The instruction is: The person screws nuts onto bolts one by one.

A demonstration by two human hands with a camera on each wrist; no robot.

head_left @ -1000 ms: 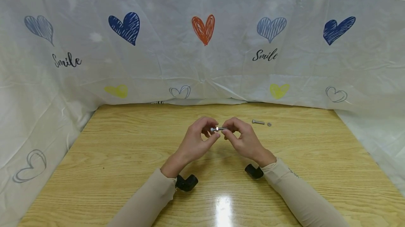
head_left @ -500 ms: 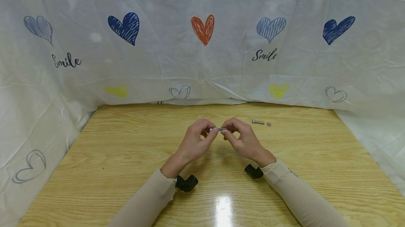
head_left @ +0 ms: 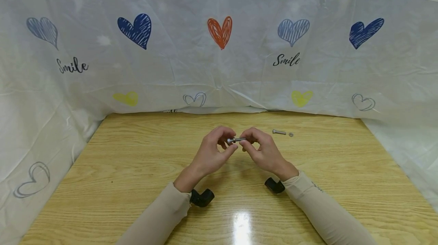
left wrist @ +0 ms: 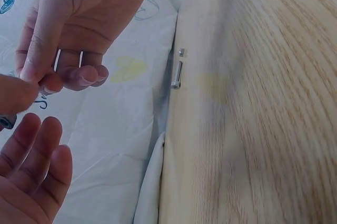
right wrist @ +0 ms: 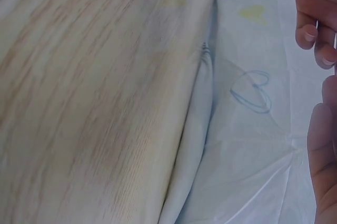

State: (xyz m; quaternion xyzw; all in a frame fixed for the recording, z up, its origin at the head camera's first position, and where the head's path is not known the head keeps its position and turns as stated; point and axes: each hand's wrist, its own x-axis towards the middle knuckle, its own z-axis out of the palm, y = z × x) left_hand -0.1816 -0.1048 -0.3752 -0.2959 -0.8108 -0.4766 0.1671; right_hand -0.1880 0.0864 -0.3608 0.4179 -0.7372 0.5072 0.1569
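Observation:
Near the far middle of the table, my right hand [head_left: 268,154] pinches the threaded end of a silver bolt [head_left: 240,139] in the head view. The bolt lies roughly level, its head pointing left, and a nut [head_left: 234,140] sits on the shank close to the head. Around that head end, my left hand [head_left: 212,154] has its thumb and index finger spread apart. In the left wrist view the socket of the bolt's head [left wrist: 6,122] shows at the left edge, beneath a thumb. The right wrist view catches only parts of both hands, without the bolt.
A second bolt [head_left: 279,132] and a loose nut [head_left: 291,134] lie on the wooden table [head_left: 137,161] to the right of my right hand. A white cloth [head_left: 171,59] printed with hearts hangs behind the table's far edge.
Half a second ago my left thumb and finger were closed over the nut and bolt's head end; now they have parted. My right hand keeps its pinch on the bolt almost unmoved.

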